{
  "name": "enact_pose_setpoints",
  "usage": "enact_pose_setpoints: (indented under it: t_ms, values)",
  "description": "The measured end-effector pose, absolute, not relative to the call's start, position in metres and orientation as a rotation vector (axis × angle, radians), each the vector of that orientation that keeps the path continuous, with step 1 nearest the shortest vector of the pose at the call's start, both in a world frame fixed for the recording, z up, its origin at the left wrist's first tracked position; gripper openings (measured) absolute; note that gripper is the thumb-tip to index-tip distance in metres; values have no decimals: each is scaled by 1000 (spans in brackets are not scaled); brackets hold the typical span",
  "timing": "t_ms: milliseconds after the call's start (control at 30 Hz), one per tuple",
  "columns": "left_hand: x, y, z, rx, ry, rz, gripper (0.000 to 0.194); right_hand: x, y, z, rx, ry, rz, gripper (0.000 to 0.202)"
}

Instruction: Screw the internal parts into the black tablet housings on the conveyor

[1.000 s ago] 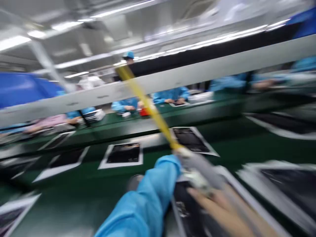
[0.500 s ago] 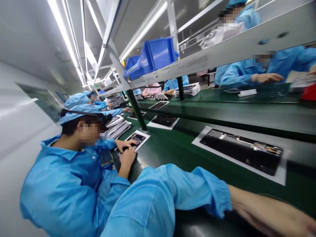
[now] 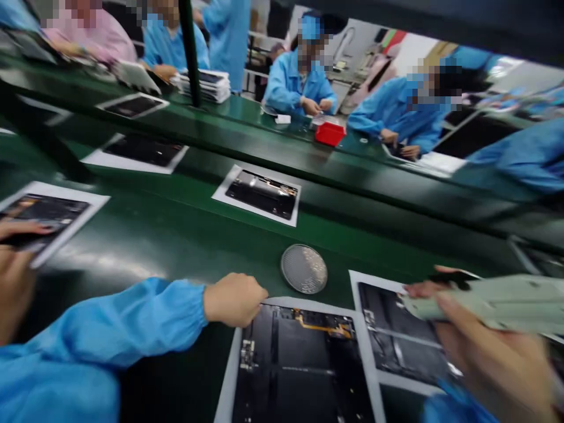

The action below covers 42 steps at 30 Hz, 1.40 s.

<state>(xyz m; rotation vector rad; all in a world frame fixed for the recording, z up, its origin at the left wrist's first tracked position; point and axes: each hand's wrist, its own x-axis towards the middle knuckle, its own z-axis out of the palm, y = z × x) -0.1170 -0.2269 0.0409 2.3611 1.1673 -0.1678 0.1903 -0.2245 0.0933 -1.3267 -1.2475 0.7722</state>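
My left hand (image 3: 235, 298), in a blue sleeve, rests closed at the top left corner of an open black tablet shell (image 3: 299, 367) lying on a white sheet in front of me. It seems to press on the edge and grips nothing I can see. My right hand (image 3: 489, 346) holds a pale grey-green electric screwdriver (image 3: 489, 302), pointing left over a second tablet shell (image 3: 399, 338) beside the first. A round silver dish (image 3: 304, 268) sits just beyond both shells.
The green conveyor belt (image 3: 185, 229) carries more tablet shells on white sheets (image 3: 262, 194). A neighbour's hands (image 3: 15, 258) work at the left edge. Across the line sit several people in blue coats, with a red box (image 3: 329, 133) and a stack of trays (image 3: 207, 84).
The view has swung from the neighbour on the left back down to my own place. My left hand now lies at the tablet shell and my right hand with the screwdriver is in view.
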Motion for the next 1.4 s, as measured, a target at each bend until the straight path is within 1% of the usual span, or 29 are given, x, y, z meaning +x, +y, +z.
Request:
enact_pose_setpoints:
  t_ms: [67,133,200,267,433,533,700,1067,1400]
  values:
    - [-114,-236,34,2570,1221,-69,10,192,-225,102,-1257,-1119,785,34]
    - [-107,-245,30,2742,1200,106,14,169,-219,98,-1150,-1088,863,37]
    - [-96,-251,27,2816,1119,271,15,142,-213,87,-1071,-1141,908,32]
    - [-86,-254,21,2839,1021,343,13,120,-209,78,-1034,-1169,939,26]
    - [-79,-256,3,2807,916,325,6,101,-206,62,-1052,-1163,1001,20]
    - [-79,-254,-2,2777,936,379,10,101,-204,55,-1073,-1155,976,18]
    - [-77,-252,-2,2767,956,432,15,105,-202,50,-1065,-1158,961,18]
    - [-76,-252,1,2747,949,433,18,106,-202,48,-1057,-1152,952,18]
    - [-76,-253,1,2791,957,435,14,104,-198,46,-1044,-1133,954,19]
